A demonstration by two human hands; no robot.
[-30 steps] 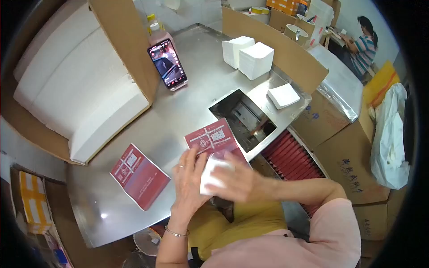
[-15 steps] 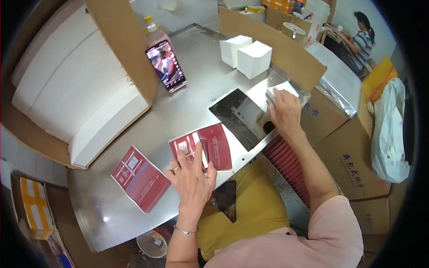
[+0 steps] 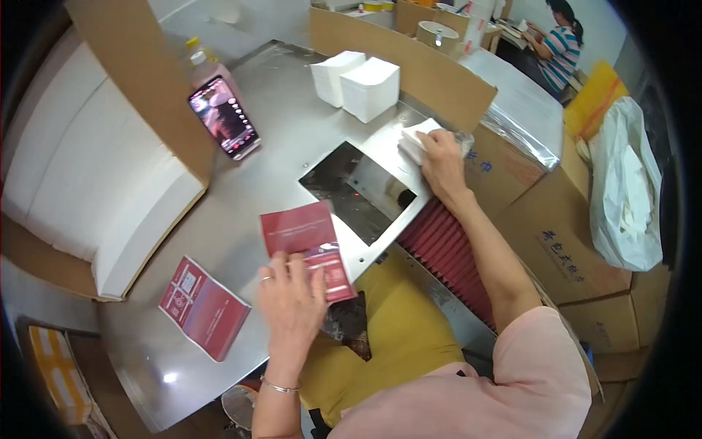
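Observation:
My left hand (image 3: 292, 296) has its fingers and thumb on a red printed packet (image 3: 298, 230), tilted on the metal table, with a shiny strip across its middle. To its left lies a pile of similar red packets (image 3: 212, 311). My right hand (image 3: 443, 155) is closed on a small stack of white paper napkins (image 3: 415, 140) at the table's right side. Between the hands is a rectangular opening (image 3: 357, 192) in the tabletop. Farther back stand two tall stacks of white napkins (image 3: 370, 89).
A large carton of white paper (image 3: 121, 161) leans at the left. A lit phone (image 3: 224, 117) rests against a bottle (image 3: 201, 64). Cardboard boxes (image 3: 578, 252) and a white plastic bag (image 3: 625, 183) stand at right. Another person (image 3: 559, 51) sits working at the far right.
My left hand has turned the red packet, and its picture side now faces nearer me. My right hand stays at the small napkin stack. The whole view has swung to the right.

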